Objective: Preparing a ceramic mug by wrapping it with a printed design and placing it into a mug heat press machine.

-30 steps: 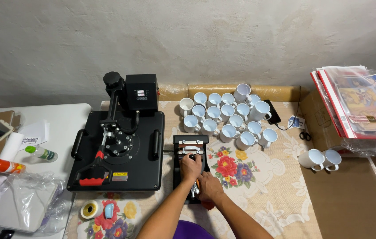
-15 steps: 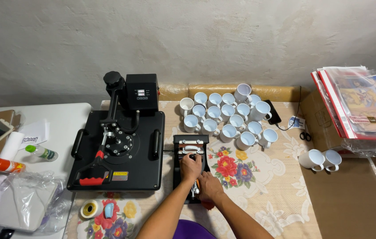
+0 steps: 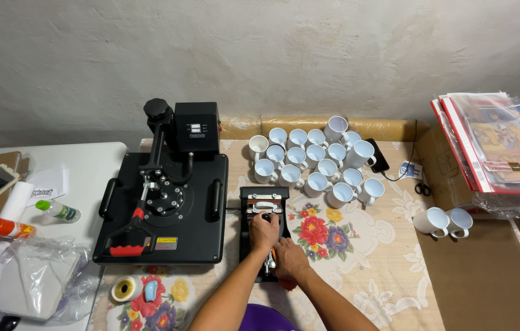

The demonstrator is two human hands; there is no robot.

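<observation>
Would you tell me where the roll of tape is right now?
In the head view, the roll of tape lies at lower left on the floral cloth, below the black heat press.

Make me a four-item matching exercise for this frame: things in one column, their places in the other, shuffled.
Things:
1. large heat press
2. tape roll
3. pair of white mugs
4. scissors

Places:
A. at the table's front edge, near the left forearm
B. beside the cardboard box
C. left of the mug press
D. alone, far right of the cloth

Pairs: 1-C, 2-A, 3-D, 4-B
</observation>
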